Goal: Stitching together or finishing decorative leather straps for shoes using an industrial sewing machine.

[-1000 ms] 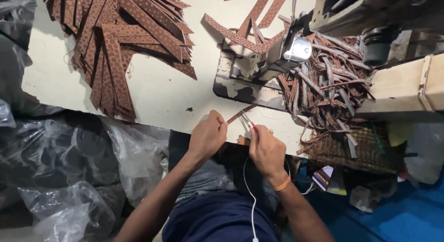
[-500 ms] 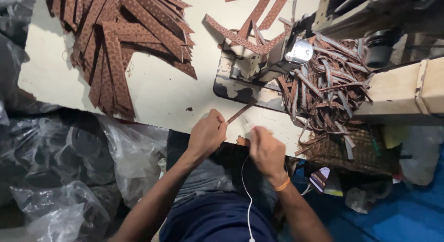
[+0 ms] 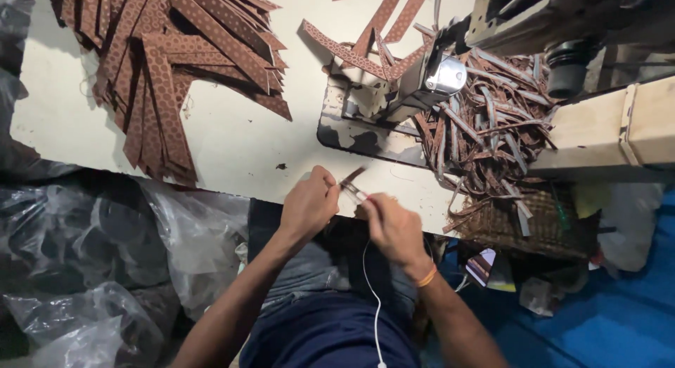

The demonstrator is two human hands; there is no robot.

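My left hand (image 3: 309, 203) pinches the end of a narrow brown patterned strip (image 3: 353, 175) at the front edge of the cream work table (image 3: 232, 143). My right hand (image 3: 392, 226), an orange band at its wrist, holds a small metal snipping tool (image 3: 354, 192) whose tip meets the strip between the two hands. Both hands sit close together, just below the sewing machine (image 3: 394, 87).
A big heap of brown patterned strips (image 3: 162, 59) covers the table's left. A tangle of cut strips (image 3: 485, 129) lies right of the machine, above a woven basket (image 3: 520, 227). Clear plastic bags (image 3: 105, 269) fill the floor at left. A white earphone cord (image 3: 373, 298) hangs down my front.
Both hands have stayed at the table edge; the strip between them has shifted slightly and the right hand has moved a little closer to the left.
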